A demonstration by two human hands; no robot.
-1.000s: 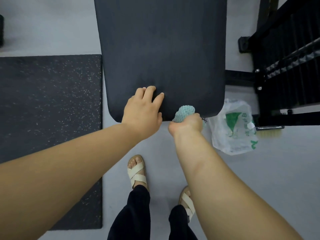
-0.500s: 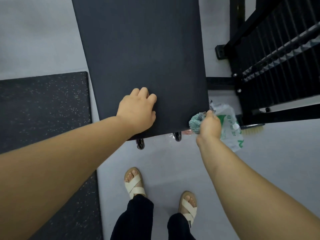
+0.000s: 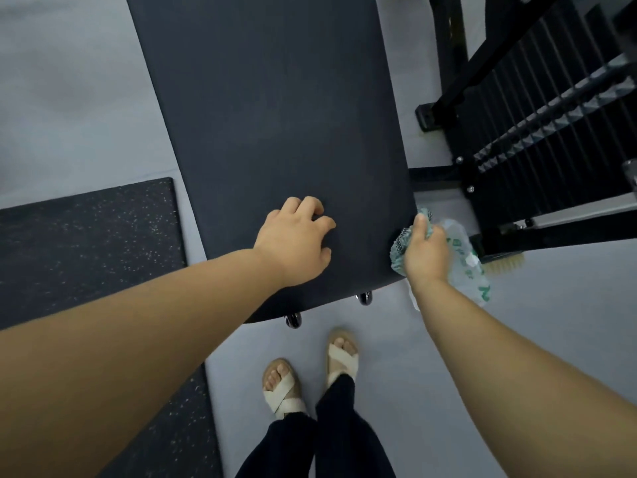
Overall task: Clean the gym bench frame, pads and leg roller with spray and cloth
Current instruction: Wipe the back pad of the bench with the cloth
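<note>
Our left hand (image 3: 293, 243) rests loose-fingered, empty, on bench pad (image 3: 275, 115); right hand (image 3: 425, 257) grips cloth (image 3: 398, 251) against pad edge.

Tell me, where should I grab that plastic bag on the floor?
Probably pinch the plastic bag at its loose near end, reaching down from the open floor side. It lies crumpled, and the black frame crowds its far side.
</note>
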